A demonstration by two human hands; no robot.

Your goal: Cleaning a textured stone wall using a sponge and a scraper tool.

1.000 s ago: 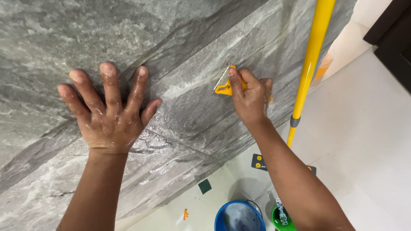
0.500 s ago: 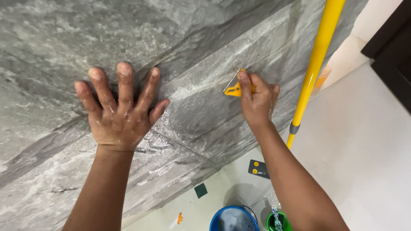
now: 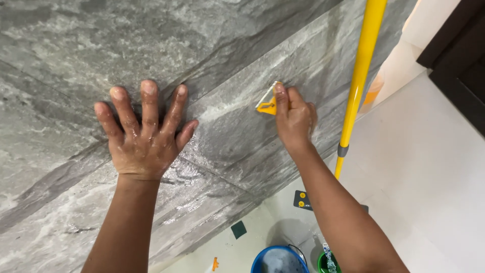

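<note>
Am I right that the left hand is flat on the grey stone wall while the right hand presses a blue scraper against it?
Not quite: in the head view the scraper is yellow, not blue. The rest holds: the left hand lies flat, fingers spread, on the grey stone wall, and the right hand presses the scraper against it.

Premises: tiled room in a home under cleaning. Wet grey stone-look wall tiles [image 3: 242, 45]; below them, white floor tiles [image 3: 434, 192] and a blue round plastic bucket [image 3: 279, 260].
</note>
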